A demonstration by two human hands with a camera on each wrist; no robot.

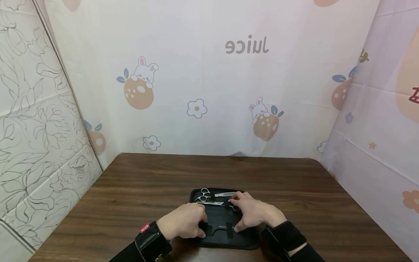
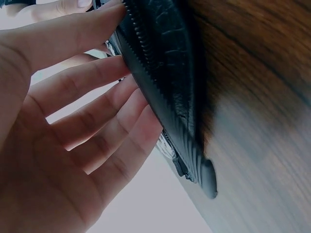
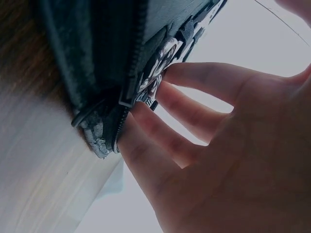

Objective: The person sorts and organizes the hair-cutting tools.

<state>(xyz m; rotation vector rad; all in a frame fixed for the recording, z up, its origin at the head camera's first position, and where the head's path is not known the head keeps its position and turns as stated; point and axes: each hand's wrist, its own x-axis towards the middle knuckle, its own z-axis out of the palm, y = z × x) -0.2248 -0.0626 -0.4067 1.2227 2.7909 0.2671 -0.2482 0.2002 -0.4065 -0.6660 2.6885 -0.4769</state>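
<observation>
An open black case lies flat on the table, with silver scissors along its far side and a second pair of scissors just nearer. My left hand is at the case's left part. Its thumb and fingers pinch a black comb, whose toothed end juts out under the palm in the left wrist view. On the right, my right hand reaches over the case. Its fingertips touch the scissors' finger rings, and its thumb rests near the right end of the comb, by a black strap.
A brown wooden table carries the case near its front edge. Patterned cloth hangs behind and on the right. Flower-printed cloth stands at the left. A black zipper runs along the case's edge.
</observation>
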